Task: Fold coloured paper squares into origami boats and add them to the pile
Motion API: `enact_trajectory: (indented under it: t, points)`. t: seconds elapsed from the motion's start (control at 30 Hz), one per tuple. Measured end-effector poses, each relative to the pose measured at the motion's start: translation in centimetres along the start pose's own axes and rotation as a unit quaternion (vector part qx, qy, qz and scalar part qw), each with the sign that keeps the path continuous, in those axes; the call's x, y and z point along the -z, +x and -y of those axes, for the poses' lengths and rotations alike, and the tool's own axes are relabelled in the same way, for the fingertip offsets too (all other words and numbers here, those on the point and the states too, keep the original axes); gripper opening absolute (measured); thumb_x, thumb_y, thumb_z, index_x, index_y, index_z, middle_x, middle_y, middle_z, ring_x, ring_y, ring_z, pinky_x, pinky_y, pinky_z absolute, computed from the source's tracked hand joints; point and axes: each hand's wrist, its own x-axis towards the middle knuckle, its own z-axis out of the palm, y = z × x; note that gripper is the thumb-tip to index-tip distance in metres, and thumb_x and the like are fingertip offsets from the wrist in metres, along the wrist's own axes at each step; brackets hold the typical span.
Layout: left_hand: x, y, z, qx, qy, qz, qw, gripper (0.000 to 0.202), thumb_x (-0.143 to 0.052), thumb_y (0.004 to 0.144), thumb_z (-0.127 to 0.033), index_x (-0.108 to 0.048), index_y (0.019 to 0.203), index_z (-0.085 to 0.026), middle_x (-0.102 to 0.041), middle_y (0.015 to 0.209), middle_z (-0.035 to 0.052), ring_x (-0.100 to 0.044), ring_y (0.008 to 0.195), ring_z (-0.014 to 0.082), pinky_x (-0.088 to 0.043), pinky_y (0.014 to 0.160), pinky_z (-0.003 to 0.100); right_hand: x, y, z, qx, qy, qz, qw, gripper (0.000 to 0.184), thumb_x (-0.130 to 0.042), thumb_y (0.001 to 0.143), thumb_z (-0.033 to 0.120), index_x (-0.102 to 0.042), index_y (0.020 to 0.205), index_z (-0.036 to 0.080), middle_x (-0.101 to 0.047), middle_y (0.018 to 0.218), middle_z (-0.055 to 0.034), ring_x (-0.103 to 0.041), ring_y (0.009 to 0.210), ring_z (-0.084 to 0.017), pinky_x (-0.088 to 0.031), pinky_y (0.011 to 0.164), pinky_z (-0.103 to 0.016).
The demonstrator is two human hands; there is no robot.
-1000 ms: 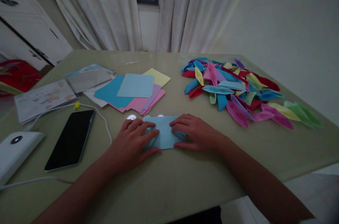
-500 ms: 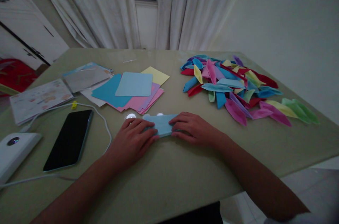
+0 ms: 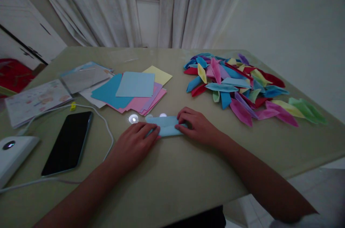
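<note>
A light blue folded sheet of paper [image 3: 167, 124] lies on the table as a narrow strip, with a crease running along its length. My left hand [image 3: 137, 138] covers the strip's left end, fingers on top and thumb at the near edge, holding it down. At the other end my right hand [image 3: 198, 125] has its fingers curled and pinches the paper between thumb and fingertips. Both ends of the strip are partly hidden under my fingers. Just behind the strip are small bright round spots on the tabletop.
Square coloured paper sheets [image 3: 136, 85] lie fanned out beyond my hands. To the right is a heap of folded paper pieces [image 3: 229, 80] in many colours. A phone [image 3: 67, 143], a white device [image 3: 17, 154], a white cable [image 3: 107, 127] and printed packets [image 3: 37, 100] occupy the left.
My right hand has curled its fingers more and shifted slightly right along the strip. My left hand stays on the left end. The paper's crease and upper face show more now.
</note>
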Motion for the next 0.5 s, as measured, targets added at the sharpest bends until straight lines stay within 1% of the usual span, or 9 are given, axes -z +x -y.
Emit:
enact_trajectory:
  t: [0.1, 0.23, 0.33, 0.5]
  points:
    - [0.0, -0.1, -0.2, -0.012, 0.020, 0.018, 1.000, 0.023, -0.063, 0.106, -0.021, -0.076, 0.124, -0.012, -0.078, 0.116, 0.0135, -0.071, 0.100, 0.0317, -0.061, 0.088, 0.047, 0.3, 0.1, -0.2, -0.005, 0.033, 0.001, 0.999, 0.012, -0.076, 0.095, 0.017, -0.066, 0.087, 0.018, -0.070, 0.108, -0.0079, -0.069, 0.093, -0.020, -0.052, 0.086, -0.033]
    - [0.3, -0.1, -0.8, -0.005, 0.038, 0.035, 0.999, 0.031, -0.065, 0.105, -0.023, -0.072, 0.131, -0.008, -0.076, 0.114, 0.0170, -0.071, 0.101, 0.0335, -0.063, 0.088, 0.049, 0.3, 0.3, -0.4, -0.014, 0.042, -0.001, 0.999, 0.015, -0.078, 0.094, 0.017, -0.067, 0.084, 0.018, -0.071, 0.108, -0.0079, -0.070, 0.092, -0.019, -0.052, 0.085, -0.032]
    - [0.6, -0.2, -1.2, 0.003, 0.037, 0.049, 0.998, 0.034, -0.064, 0.106, -0.025, -0.071, 0.136, -0.010, -0.076, 0.117, 0.0169, -0.072, 0.103, 0.0337, -0.063, 0.089, 0.050, 0.4, 0.4, -0.3, -0.021, 0.046, -0.002, 0.999, 0.017, -0.079, 0.094, 0.019, -0.066, 0.082, 0.018, -0.072, 0.107, -0.0076, -0.069, 0.090, -0.018, -0.051, 0.083, -0.031]
    - [0.8, -0.2, -1.6, 0.004, 0.034, 0.060, 0.998, 0.034, -0.064, 0.107, -0.029, -0.072, 0.134, -0.011, -0.076, 0.125, 0.0159, -0.071, 0.111, 0.0345, -0.062, 0.094, 0.048, 0.9, 0.4, -0.4, -0.026, 0.061, 0.007, 0.998, 0.019, -0.076, 0.095, 0.019, -0.065, 0.079, 0.018, -0.075, 0.107, -0.0069, -0.070, 0.087, -0.018, -0.051, 0.081, -0.031]
